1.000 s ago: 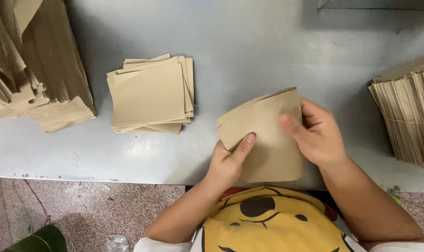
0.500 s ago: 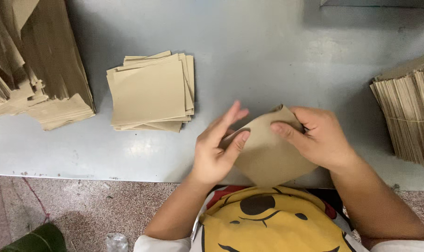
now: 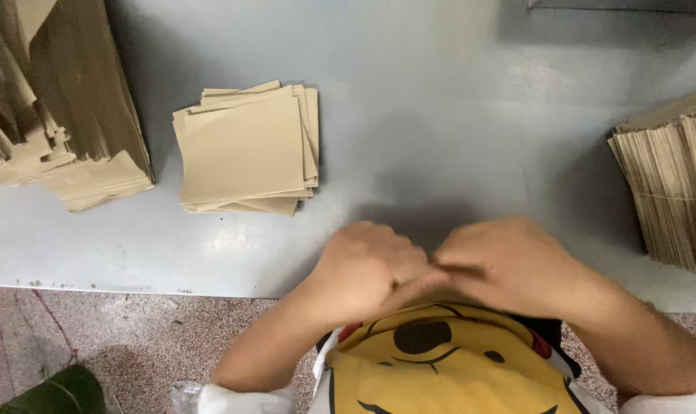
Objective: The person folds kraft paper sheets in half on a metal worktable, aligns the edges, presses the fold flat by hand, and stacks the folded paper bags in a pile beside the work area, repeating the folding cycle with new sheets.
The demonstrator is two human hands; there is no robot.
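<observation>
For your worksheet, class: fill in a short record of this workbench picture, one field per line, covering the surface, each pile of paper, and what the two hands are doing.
Surface: grey table, its front edge above a speckled floor
Middle pile: loose stack of tan square sheets
Left pile: big slumped heap of brown paper
Right pile: bundle of paper pieces on edge
Left hand: curled, blurred, touching the right hand
Right hand: curled, blurred, at the table's near edge
Held item: hidden, cannot tell
</observation>
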